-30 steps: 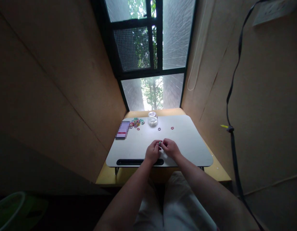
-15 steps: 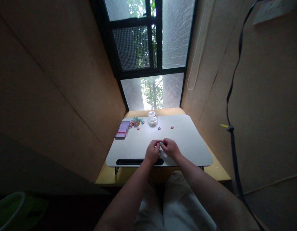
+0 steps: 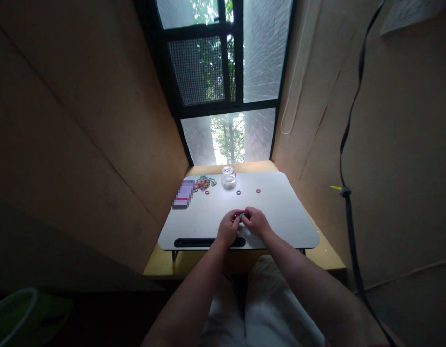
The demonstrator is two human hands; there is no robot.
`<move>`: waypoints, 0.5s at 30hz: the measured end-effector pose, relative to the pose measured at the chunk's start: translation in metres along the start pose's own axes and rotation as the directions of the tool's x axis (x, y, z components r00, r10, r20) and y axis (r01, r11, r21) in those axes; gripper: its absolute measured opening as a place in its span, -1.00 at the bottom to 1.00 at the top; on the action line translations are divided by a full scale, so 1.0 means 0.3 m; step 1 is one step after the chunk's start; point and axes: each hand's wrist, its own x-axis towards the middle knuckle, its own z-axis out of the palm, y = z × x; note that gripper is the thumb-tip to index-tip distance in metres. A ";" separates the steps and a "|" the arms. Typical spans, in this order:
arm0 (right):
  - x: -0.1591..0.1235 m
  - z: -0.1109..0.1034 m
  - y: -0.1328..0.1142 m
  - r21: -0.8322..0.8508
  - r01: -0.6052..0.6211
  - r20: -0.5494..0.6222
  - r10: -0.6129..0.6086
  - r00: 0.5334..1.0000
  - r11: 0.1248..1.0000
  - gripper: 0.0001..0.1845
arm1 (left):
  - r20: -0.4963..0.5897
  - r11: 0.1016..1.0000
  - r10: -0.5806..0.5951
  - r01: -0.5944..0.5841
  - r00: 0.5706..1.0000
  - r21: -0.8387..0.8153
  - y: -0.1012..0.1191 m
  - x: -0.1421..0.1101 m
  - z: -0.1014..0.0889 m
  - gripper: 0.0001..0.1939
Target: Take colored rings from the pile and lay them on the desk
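Observation:
My left hand (image 3: 230, 226) and my right hand (image 3: 256, 222) meet above the near middle of the white lap table (image 3: 291, 217). Both have their fingers pinched together around a small green hair tie (image 3: 241, 217), mostly hidden by the fingertips. Beyond them, single ring-shaped hair ties lie apart: a dark purple one (image 3: 239, 192), a red one (image 3: 258, 191) and an orange-red one (image 3: 207, 192). A mixed heap of coloured hair ties (image 3: 204, 183) sits at the back left. Close to the heap's right stands a clear round jar (image 3: 229, 179).
A pixelated purple flat box or phone (image 3: 184, 193) lies at the table's left edge. The table's black slot (image 3: 194, 242) runs along its front, partly behind my left wrist. Wooden walls flank both sides, with a window (image 3: 228, 137) behind. A dark strap (image 3: 347, 217) hangs at right.
Both hands stay pinched in the same spot, with only a tiny shift at the fingertips. Nothing on the table has moved.

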 end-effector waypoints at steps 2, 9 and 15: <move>0.000 0.002 0.002 0.007 0.001 -0.001 -0.001 1.000 1.000 -0.83 | 0.003 1.000 0.000 0.000 1.000 0.004 -0.001 0.000 -0.002 -0.71; -0.002 0.002 0.001 0.023 0.005 -0.003 -0.005 1.000 1.000 -0.82 | -0.025 1.000 -0.013 0.013 1.000 0.012 0.008 -0.003 -0.003 -0.73; -0.003 -0.001 -0.002 -0.001 0.001 0.001 -0.001 1.000 1.000 -0.81 | -0.017 0.998 -0.004 0.005 1.000 0.060 0.012 -0.003 -0.003 -0.72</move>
